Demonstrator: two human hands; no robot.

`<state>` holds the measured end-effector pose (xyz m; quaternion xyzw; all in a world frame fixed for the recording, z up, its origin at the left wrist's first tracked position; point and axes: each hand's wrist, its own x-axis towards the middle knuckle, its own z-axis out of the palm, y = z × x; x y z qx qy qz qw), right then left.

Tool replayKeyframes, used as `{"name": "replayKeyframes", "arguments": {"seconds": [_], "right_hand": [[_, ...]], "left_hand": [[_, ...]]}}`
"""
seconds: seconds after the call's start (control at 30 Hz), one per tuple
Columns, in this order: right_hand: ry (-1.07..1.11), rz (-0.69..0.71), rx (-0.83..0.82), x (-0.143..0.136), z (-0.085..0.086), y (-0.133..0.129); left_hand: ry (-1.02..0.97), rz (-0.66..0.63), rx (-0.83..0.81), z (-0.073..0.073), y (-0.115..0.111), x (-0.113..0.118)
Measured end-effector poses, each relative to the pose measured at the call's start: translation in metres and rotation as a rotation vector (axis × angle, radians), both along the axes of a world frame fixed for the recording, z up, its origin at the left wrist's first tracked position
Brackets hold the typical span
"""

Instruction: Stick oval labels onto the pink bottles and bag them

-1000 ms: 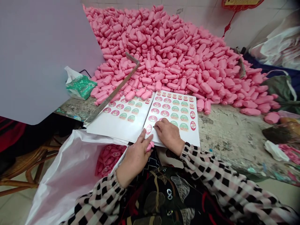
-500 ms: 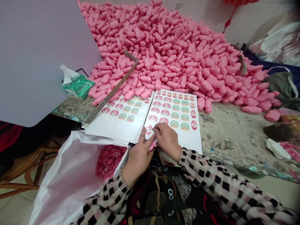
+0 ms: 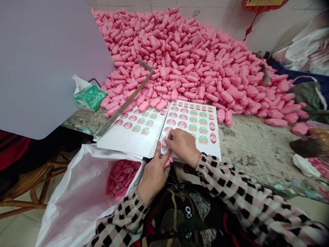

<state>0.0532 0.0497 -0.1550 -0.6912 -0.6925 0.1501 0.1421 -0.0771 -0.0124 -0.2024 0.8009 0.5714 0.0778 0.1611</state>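
My left hand (image 3: 155, 173) is closed round a small pink bottle (image 3: 169, 161), mostly hidden by the fingers; its index finger lies on the sticker sheet's lower left corner. My right hand (image 3: 183, 144) pinches with thumb and index finger beside an oval pink sticker (image 3: 163, 142) on that sheet; whether it grips the sticker's edge is too small to tell. The right-hand sticker sheet (image 3: 212, 151) bears rows of pink and green stickers. To its left lies a second sheet stack (image 3: 123, 140), its lower part blank.
A large heap of pink bottles (image 3: 185, 58) covers the back of the table (image 3: 246, 147). A metal bar (image 3: 128, 99) lies across the left stack. Tissue pack (image 3: 89, 97) at left. An open white bag (image 3: 69, 192) holds stickered pink pieces (image 3: 123, 178).
My right hand has shifted slightly left and up over the sheet, towards the oval sticker. The whole view has moved a little.
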Motion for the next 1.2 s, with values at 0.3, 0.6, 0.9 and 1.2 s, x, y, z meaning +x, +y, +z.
{"name": "replayKeyframes", "arguments": {"seconds": [0.3,0.6,0.9,1.2], "right_hand": [[0.318,-0.033,0.097,0.043,0.020,0.009],[1.016,-0.062,0.051,0.056,0.015,-0.051],[0.931,-0.039,0.028,0.066,0.010,-0.071],[0.941,-0.037,0.001,0.067,0.006,-0.074]], "left_hand": [[-0.296,0.068,-0.017,0.014,-0.009,-0.014],[-1.655,0.477,-0.989,0.057,0.009,0.010],[-1.648,0.407,-1.148,0.051,0.019,0.050],[-1.632,0.395,-1.096,0.052,0.018,0.055]]}}
